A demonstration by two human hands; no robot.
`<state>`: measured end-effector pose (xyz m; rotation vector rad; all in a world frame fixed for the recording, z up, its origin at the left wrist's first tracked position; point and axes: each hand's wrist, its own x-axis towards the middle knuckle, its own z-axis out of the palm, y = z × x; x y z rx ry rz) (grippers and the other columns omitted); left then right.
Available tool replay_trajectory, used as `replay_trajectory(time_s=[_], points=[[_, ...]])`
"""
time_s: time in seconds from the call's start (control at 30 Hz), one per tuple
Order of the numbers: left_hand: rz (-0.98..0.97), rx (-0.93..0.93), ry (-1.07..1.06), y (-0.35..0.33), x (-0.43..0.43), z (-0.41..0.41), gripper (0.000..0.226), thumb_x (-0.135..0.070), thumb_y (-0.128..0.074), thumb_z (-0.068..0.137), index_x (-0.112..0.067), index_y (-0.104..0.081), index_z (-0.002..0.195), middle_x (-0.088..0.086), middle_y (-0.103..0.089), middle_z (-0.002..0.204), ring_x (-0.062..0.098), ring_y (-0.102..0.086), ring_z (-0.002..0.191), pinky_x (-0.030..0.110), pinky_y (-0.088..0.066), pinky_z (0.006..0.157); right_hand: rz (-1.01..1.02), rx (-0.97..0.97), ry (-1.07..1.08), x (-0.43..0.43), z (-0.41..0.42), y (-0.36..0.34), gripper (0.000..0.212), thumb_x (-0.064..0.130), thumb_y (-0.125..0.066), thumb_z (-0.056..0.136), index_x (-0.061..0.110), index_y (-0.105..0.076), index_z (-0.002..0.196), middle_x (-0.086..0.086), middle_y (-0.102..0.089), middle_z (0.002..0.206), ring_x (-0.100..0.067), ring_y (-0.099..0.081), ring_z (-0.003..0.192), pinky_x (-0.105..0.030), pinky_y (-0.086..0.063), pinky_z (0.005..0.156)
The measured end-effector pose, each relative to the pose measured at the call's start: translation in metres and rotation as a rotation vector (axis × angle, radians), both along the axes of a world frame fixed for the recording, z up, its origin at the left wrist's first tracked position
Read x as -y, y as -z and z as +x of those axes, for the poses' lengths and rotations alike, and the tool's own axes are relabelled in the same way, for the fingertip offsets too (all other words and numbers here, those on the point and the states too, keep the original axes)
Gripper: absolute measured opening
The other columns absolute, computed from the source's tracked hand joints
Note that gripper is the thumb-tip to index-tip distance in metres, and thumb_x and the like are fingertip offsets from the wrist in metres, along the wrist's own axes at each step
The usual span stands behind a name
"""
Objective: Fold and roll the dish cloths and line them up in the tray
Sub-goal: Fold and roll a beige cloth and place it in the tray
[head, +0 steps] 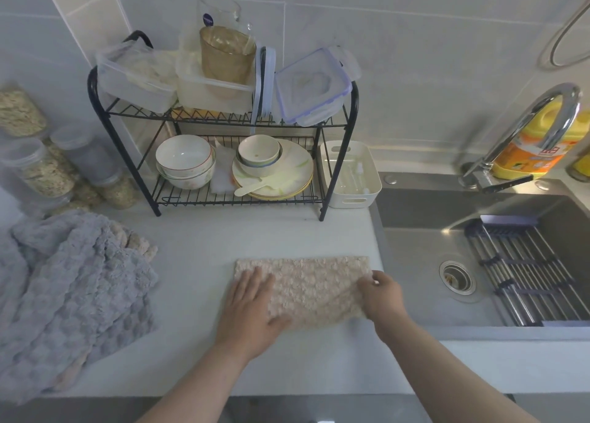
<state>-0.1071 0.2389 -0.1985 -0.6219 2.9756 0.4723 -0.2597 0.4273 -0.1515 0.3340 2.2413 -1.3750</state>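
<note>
A beige dish cloth [314,287] lies folded into a rectangle on the white counter, close to the sink's edge. My left hand [252,311] presses flat on its left part with straight fingers. My right hand [383,295] grips the cloth's right edge, fingers curled over it. A pile of grey-blue dish cloths [73,291], with a beige one peeking out beneath, lies heaped at the counter's left. The white tray [349,173] stands to the right of the dish rack, with no cloths in it.
A black wire dish rack [223,154] holds bowls, plates and plastic boxes behind the cloth. Jars [38,167] stand at the far left. To the right are the steel sink [447,250], a chrome tap [523,128], a roll-up drainer [530,272] and a yellow detergent bottle [530,148].
</note>
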Motion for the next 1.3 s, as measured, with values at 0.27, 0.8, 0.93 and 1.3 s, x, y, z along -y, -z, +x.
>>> replay_trajectory(time_s=[0.27,0.8,0.93,1.3], points=[[-0.039,0.062,0.014,0.018,0.052,0.035,0.073,-0.069,-0.018,0.088,-0.025,-0.044,0.141,0.007,-0.037,0.151,0.024,-0.031,0.140,0.032,-0.005,0.114,-0.087,-0.068,-0.294,0.029,-0.005,-0.039,0.027,0.033,-0.049,0.090,0.038,-0.057,0.116,0.000,-0.066,0.099,-0.018,-0.068,0.084,-0.026,-0.052,0.059],[-0.033,0.030,-0.032,0.019,0.054,0.029,0.061,-0.061,-0.051,0.074,-0.031,-0.059,0.126,0.006,-0.053,0.139,0.023,-0.049,0.130,0.038,-0.021,0.109,0.114,-0.174,-0.713,0.128,0.057,0.003,0.043,0.025,-0.060,0.086,0.024,-0.050,0.128,0.012,-0.056,0.095,-0.007,-0.058,0.084,-0.019,-0.047,0.072],[-0.014,0.017,-0.021,0.018,0.056,0.029,0.062,-0.057,-0.054,0.068,-0.030,-0.060,0.123,0.006,-0.056,0.136,0.024,-0.052,0.126,0.036,-0.019,0.110,0.095,-0.171,-0.789,0.130,0.057,0.007,0.042,0.028,-0.062,0.084,0.025,-0.049,0.124,0.011,-0.057,0.106,0.002,-0.058,0.083,-0.006,-0.043,0.066],[-0.009,-0.166,0.003,0.021,0.059,0.038,0.062,-0.036,-0.041,0.087,-0.013,-0.035,0.144,0.007,-0.038,0.149,0.020,-0.035,0.137,0.034,-0.013,0.116,-0.028,-0.259,-0.624,0.094,0.039,0.001,0.045,0.001,-0.044,0.085,0.028,-0.061,0.117,0.012,-0.058,0.103,0.002,-0.057,0.083,-0.005,-0.043,0.072]])
